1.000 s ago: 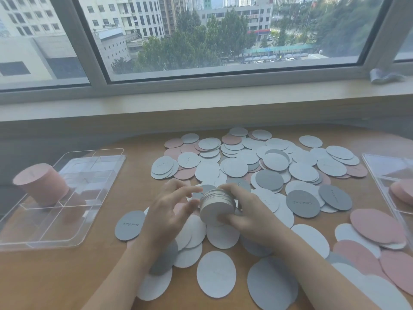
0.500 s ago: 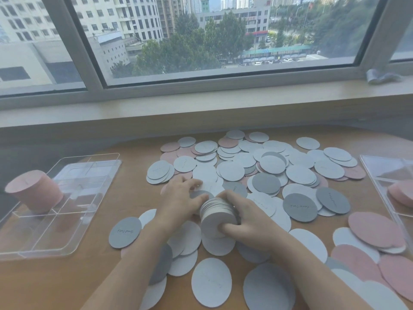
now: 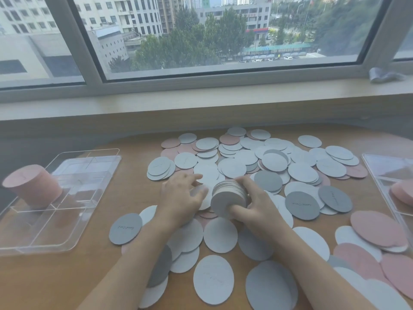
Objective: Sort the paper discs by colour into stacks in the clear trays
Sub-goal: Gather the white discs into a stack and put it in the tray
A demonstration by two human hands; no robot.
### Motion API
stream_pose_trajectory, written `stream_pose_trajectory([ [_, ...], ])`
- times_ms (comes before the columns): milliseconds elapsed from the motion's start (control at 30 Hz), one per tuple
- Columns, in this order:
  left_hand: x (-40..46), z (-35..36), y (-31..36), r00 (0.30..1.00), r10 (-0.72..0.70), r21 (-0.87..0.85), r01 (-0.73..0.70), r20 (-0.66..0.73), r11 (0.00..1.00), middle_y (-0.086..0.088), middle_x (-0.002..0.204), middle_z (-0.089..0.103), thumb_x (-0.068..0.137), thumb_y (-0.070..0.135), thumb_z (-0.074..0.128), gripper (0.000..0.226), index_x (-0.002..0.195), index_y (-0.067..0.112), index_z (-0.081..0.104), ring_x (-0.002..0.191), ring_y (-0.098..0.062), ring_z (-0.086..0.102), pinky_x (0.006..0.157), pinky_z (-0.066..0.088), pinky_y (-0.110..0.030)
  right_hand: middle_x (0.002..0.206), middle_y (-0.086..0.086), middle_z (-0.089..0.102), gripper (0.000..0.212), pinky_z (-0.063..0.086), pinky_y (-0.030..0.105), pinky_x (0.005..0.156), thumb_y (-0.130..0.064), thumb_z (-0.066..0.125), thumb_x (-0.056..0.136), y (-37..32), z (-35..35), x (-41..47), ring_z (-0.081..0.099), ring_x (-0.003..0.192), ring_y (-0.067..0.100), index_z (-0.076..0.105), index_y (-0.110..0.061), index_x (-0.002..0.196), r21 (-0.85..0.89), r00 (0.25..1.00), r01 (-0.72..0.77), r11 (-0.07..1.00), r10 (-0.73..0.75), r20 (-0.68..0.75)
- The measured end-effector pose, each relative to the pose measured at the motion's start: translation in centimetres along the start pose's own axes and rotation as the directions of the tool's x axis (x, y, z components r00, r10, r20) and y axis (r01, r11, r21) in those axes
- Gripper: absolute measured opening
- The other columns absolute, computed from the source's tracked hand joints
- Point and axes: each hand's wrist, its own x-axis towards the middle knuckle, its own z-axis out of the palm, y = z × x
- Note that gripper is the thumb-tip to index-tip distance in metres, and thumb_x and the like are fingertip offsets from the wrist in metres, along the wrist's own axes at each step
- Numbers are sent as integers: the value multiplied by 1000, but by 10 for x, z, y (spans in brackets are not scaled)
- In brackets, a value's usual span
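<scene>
Loose paper discs (image 3: 274, 162) in white, grey and pink cover the middle and right of the wooden table (image 3: 73, 276). My right hand (image 3: 257, 204) grips a thick stack of white discs (image 3: 228, 199), tilted towards me on its edge. My left hand (image 3: 183, 198) lies just left of the stack, fingers spread over a white disc on the table. A clear divided tray (image 3: 67, 198) at the left holds a tall pink stack (image 3: 31, 186) in its far-left compartment. A second clear tray (image 3: 384, 173) at the right edge holds pink discs (image 3: 402, 193).
A window sill (image 3: 201, 101) and wall run along the table's far side. A crumpled cloth (image 3: 382, 74) lies on the sill at the right. Larger pink discs (image 3: 377, 229) overlap at the front right. Bare wood shows between the left tray and the disc pile.
My left hand has left the stack and dropped to a white disc on the table. My right hand has tilted the stack towards me. The view shifted a little left.
</scene>
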Motion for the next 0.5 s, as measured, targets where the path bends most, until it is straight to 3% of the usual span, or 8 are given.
stream_pose_trajectory([
  [67,2,6,2,996,61,187,-71,58,980,10,121,52,84,60,47,55,134,40,58,127,-16,40,102,27,-35,90,-8,68,37,53,28,69,-27,63,66,0,0,0,64,81,11,58,-29,103,55,997,-33,998,37,-71],
  [133,6,8,1,995,73,225,-87,73,971,8,124,48,89,58,55,48,133,40,58,129,-17,36,103,25,-35,88,-11,68,35,52,23,66,-28,64,65,1,-2,2,64,79,9,59,-30,100,103,985,-50,993,67,-160],
  [233,9,6,-6,995,75,136,-84,68,987,10,119,49,85,55,65,42,121,33,61,121,-16,41,97,26,-32,89,-14,69,33,48,18,67,-25,70,68,4,-5,4,64,79,5,59,-31,99,177,949,-64,982,115,-294],
  [300,8,5,-10,995,83,42,-85,59,995,13,112,50,81,54,68,43,116,30,60,114,-15,45,93,28,-31,91,-11,70,34,52,26,72,-23,72,71,6,-7,6,66,83,8,59,-32,100,228,925,-80,970,158,-346],
  [400,6,6,-9,991,122,-9,-122,49,993,16,114,51,84,45,71,47,127,30,59,114,-14,47,90,26,-30,93,-8,69,32,54,36,77,-24,71,70,9,-7,8,67,86,15,59,-31,99,271,902,-83,959,188,-388],
  [500,7,7,-5,984,160,-8,-160,77,987,16,119,54,82,48,63,58,137,31,55,120,-14,44,92,25,-29,95,-7,69,33,54,34,76,-25,71,69,9,-7,8,67,87,15,60,-29,100,283,897,-80,956,193,-399],
])
